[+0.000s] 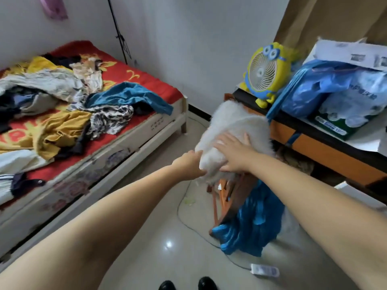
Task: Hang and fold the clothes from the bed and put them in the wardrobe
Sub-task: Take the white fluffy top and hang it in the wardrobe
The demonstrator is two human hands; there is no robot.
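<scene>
We stand by bed [167, 122]; task barely started, by our reckoning. Heap of clothes [62, 97] unfolded across red cover. Both hands on white fluffy garment [232, 126] lying over orange stool [222, 197], well apart from bed. Left hand [191, 163] grips its near edge, fingers curled into fabric; right hand [232, 152] presses flat on top, fingers spread. Wardrobe out of view. Nothing hung yet, as far as we see.

Both hands reach forward: left [191, 162] curled, right [232, 151] flat.
</scene>
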